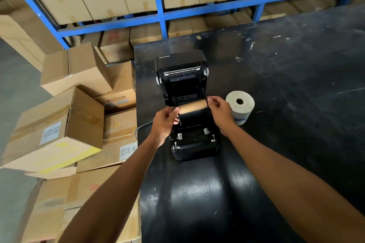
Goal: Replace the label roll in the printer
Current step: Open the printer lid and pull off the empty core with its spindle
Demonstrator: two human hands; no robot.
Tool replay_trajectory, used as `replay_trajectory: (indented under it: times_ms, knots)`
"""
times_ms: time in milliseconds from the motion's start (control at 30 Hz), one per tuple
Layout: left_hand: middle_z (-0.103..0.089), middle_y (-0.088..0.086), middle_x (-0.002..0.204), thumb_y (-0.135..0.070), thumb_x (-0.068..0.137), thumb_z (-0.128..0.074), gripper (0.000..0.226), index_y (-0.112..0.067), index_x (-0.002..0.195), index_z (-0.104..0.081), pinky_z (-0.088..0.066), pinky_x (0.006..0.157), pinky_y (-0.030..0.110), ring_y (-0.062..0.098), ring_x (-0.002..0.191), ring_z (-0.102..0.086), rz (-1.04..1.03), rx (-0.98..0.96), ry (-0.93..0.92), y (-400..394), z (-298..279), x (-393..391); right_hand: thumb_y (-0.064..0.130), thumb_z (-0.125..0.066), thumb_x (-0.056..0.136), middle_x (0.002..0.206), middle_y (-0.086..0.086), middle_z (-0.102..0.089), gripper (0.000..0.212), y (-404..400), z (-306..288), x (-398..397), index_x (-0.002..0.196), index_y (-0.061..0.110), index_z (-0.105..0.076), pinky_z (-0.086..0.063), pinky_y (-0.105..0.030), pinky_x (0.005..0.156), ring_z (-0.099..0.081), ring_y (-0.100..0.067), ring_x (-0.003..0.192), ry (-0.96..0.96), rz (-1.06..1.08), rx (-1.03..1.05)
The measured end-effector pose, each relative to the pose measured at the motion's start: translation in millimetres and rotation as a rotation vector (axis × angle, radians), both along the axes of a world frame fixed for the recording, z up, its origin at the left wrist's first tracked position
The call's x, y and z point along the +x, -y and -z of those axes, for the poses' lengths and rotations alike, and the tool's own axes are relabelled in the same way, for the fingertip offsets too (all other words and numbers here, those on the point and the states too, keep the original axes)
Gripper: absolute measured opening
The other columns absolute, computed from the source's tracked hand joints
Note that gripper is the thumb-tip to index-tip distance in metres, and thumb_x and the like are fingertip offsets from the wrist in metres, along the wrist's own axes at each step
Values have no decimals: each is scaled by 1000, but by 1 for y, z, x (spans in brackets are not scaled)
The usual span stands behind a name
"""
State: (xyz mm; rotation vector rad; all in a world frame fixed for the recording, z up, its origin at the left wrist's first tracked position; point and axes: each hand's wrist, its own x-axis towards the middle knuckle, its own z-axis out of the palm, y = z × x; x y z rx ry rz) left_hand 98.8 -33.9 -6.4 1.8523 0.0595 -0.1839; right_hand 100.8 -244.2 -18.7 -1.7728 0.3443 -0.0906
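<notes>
A black label printer [184, 77] stands on the black table with its lid swung open towards the far side. Inside its bay lies a bare brown cardboard core [192, 107], held crosswise between the roll holders. My left hand [166, 122] pinches the core's left end and holder. My right hand [220, 112] grips the right end. A full white label roll [242, 107] stands on end on the table just right of the printer, close behind my right hand.
The black table [286, 89] stretches to the right and towards me. Stacked cardboard boxes [59, 130] crowd its left edge. Blue shelving [162, 14] full of cartons stands behind. A cable [141, 127] leaves the printer's left side.
</notes>
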Motion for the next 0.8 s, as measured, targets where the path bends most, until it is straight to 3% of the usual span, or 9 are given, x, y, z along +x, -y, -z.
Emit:
replay_trajectory:
  times_ms: [167, 300, 433, 567, 667, 800]
  knots:
    - [-64, 1, 81, -27, 102, -54, 27, -10, 120, -66, -54, 60, 14, 14, 70, -62, 26, -21, -49, 20, -15, -21, 29, -52, 101, 102, 4, -69, 22, 21, 3, -24, 112, 18, -67, -50, -25, 81, -62, -12, 97, -28, 27, -1]
    - [-63, 2, 80, -30, 104, -50, 33, -3, 114, -66, -53, 69, 29, 15, 69, -59, -49, -98, -134, 41, -18, -41, 31, -48, 103, 108, -4, -68, 27, 40, 13, -48, 116, 16, -66, -51, -36, 90, -62, -20, 101, -104, 101, 21]
    - [-62, 6, 78, -28, 102, -55, 33, 1, 113, -64, -53, 65, 29, 17, 70, -59, -25, -134, -190, 74, -16, -72, 28, -43, 104, 105, -13, -68, 27, 65, 24, -78, 108, 17, -68, -51, -46, 89, -60, -25, 95, -154, 175, 64]
    - [-61, 13, 83, -23, 100, -59, 26, 2, 106, -62, -59, 67, 31, 23, 72, -62, 23, -147, -258, 106, -6, -105, 24, -43, 104, 109, -13, -67, 30, 95, 38, -109, 121, 15, -66, -50, -48, 96, -58, -26, 98, -218, 285, 103]
    - [-60, 14, 79, -24, 95, -67, 22, -5, 90, -58, -60, 57, 23, 16, 57, -63, 100, -55, -340, 128, 10, -129, 25, -44, 104, 102, -10, -65, 31, 115, 45, -129, 124, 14, -65, -51, -43, 91, -58, -23, 94, -284, 308, 63]
    - [-67, 18, 72, -33, 90, -72, 33, -10, 79, -51, -61, 69, 38, 26, 56, -70, 176, 216, -345, 152, 33, -150, 24, -46, 103, 97, -9, -65, 28, 137, 48, -147, 117, 15, -68, -47, -37, 78, -58, -24, 88, -323, 294, -16]
